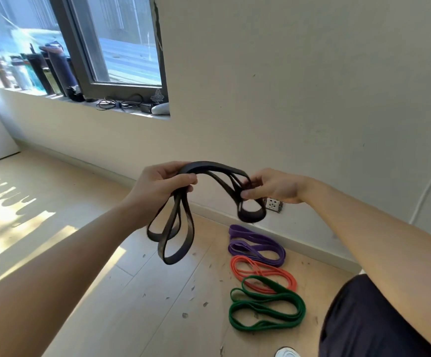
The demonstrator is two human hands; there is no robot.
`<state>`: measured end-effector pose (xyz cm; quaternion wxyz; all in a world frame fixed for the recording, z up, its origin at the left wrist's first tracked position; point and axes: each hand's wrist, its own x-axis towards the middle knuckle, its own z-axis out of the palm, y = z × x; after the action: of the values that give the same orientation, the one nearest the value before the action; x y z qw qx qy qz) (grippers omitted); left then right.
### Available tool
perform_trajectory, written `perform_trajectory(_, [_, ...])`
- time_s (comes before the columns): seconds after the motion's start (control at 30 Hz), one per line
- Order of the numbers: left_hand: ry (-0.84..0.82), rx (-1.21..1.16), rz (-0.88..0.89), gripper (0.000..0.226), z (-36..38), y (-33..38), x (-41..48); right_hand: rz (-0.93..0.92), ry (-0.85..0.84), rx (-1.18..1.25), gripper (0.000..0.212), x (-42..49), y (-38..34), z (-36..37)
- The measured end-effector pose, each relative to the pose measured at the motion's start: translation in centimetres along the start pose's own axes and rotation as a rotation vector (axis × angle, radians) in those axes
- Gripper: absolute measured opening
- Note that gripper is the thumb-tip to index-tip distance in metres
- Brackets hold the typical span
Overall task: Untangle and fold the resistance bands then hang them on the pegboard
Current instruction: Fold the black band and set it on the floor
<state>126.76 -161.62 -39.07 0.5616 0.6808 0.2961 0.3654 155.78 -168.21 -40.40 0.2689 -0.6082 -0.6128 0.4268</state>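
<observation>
I hold a black resistance band (pixel 210 168) in the air in front of the wall, gathered into several loops. My left hand (pixel 161 185) grips one bunch, whose loops dangle down below it. My right hand (pixel 273 188) pinches the other end, where a short loop hangs. On the floor below lie three more bands in a row: a purple band (pixel 257 245) nearest the wall, an orange band (pixel 263 273) in the middle, and a green band (pixel 266 304) closest to me. No pegboard is in view.
A wall socket (pixel 273 204) sits low on the wall behind my right hand. The window sill (pixel 121 110) at the left holds bottles and cables. Small bits of debris litter the wooden floor (pixel 144 292). My dark-clothed leg (pixel 363 318) and a white shoe (pixel 286 353) are at lower right.
</observation>
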Motion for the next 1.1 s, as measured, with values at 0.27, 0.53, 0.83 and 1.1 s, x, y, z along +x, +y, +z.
perform_trajectory(0.27, [-0.113,0.100,0.068,0.021,1.5,0.6,-0.1,-0.291,-0.001,0.012,0.028,0.5,-5.8,5.0])
perform_trajectory(0.53, [-0.173,0.331,0.037,0.021,-1.3,0.2,-0.9,-0.329,0.079,-0.153,0.011,0.0,-6.9,5.1])
perform_trajectory(0.83, [-0.130,0.380,0.033,0.012,-2.6,0.5,-0.9,-0.270,0.061,-0.330,0.013,0.3,-6.8,5.3])
perform_trajectory(1.1, [-0.173,0.342,-0.124,0.014,-3.1,-0.4,-0.9,-0.341,0.084,-0.172,0.023,-0.4,-6.8,5.0])
